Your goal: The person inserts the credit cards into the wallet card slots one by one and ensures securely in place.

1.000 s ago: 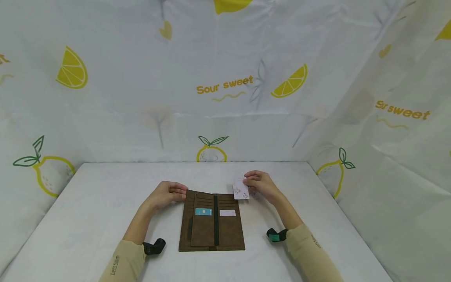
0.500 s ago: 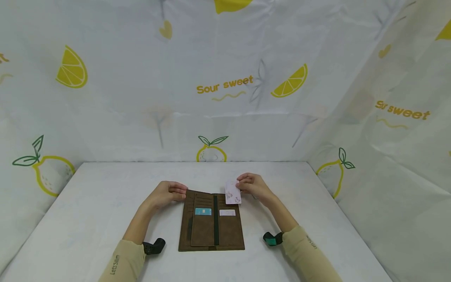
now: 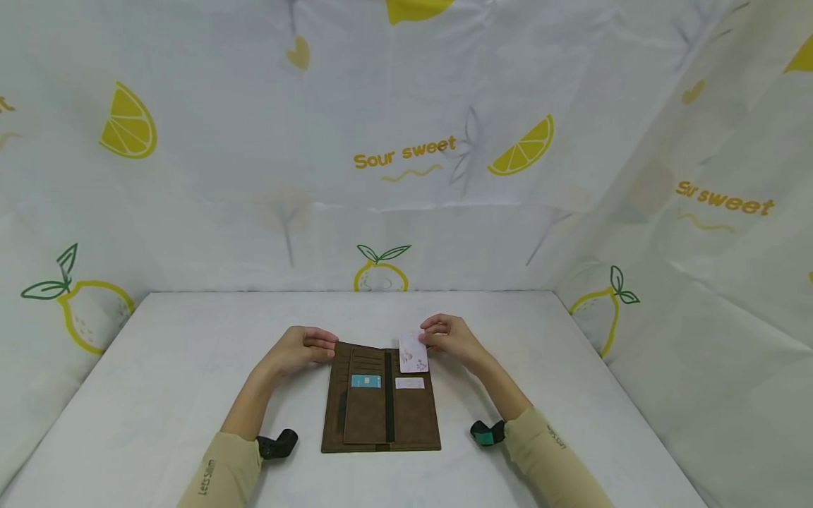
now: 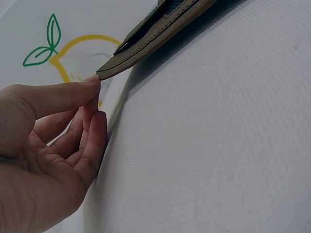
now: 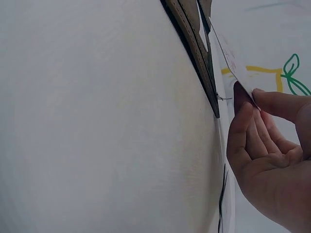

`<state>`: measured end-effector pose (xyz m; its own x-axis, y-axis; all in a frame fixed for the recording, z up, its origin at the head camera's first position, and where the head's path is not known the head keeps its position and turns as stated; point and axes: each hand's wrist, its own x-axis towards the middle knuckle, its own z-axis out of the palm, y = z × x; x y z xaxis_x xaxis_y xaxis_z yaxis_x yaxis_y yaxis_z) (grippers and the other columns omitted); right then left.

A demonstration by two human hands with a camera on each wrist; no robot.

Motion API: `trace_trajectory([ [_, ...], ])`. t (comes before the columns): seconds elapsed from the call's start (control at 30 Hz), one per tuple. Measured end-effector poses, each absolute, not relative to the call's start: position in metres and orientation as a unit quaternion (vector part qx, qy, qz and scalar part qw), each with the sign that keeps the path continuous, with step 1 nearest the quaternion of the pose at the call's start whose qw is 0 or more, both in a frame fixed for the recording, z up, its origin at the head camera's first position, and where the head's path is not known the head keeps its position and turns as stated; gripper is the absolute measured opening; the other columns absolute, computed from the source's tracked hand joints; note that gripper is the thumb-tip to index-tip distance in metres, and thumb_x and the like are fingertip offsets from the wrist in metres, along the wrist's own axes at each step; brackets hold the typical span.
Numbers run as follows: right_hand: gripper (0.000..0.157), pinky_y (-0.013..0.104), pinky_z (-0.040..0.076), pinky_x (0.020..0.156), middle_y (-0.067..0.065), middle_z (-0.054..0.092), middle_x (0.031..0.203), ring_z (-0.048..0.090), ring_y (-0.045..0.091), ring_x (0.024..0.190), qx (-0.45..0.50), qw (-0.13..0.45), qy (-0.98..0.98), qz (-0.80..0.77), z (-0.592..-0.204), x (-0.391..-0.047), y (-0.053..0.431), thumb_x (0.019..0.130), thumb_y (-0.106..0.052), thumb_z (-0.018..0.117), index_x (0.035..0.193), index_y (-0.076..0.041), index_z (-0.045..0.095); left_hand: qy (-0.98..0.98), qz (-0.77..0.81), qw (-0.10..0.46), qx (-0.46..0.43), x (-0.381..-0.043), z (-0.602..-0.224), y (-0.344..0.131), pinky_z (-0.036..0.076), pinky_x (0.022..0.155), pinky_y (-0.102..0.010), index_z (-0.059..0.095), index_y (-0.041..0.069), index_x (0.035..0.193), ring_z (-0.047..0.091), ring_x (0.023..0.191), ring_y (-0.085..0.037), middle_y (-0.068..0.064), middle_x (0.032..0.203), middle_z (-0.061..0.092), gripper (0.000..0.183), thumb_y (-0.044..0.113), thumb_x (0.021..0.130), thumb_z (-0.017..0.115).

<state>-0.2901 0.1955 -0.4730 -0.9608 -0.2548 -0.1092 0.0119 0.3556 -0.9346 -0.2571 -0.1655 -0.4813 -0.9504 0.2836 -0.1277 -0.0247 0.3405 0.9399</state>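
A brown long wallet [image 3: 416, 423] lies spread out on the white table, its card slots facing up. In its left panel sits a blue card [image 3: 366, 381]; a pale pink card [image 3: 409, 383] pokes out of a slot in the right panel. My left hand [image 3: 303, 351] pinches the wallet's far left corner between thumb and fingers, and the left wrist view shows that corner lifted. With thumb and fingertips my right hand [image 3: 452, 340] pinches a second pale, flower-patterned card [image 3: 411, 358], held upright over the upper slots of the right panel.
The white table [image 3: 190, 395] runs back to a hanging white cloth [image 3: 254, 233] printed with lemons. More of this cloth hangs along the right side. Black wrist camera mounts [image 3: 279, 444] sit at both cuffs.
My right hand has carried the flowered card left and a little toward me, from beyond the wallet's right corner to over the right-hand slots. The left hand has stayed at its corner.
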Motion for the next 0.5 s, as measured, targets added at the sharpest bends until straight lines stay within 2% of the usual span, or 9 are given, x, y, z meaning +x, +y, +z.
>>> trace_trajectory([
  [0.5, 0.027, 0.022, 0.058, 0.071, 0.003, 0.08, 0.094, 0.069, 0.01, 0.078, -0.076, 0.119, 0.823, -0.55, -0.4725, -0.2857, 0.1912, 0.098, -0.007, 0.077, 0.121, 0.004, 0.068, 0.808, 0.568, 0.137, 0.081, -0.2563, -0.4805, -0.1655, 0.055, 0.081, -0.019, 0.071, -0.009, 0.127, 0.07, 0.093, -0.006, -0.012, 0.11, 0.08, 0.032, 0.003, 0.098, 0.076],
])
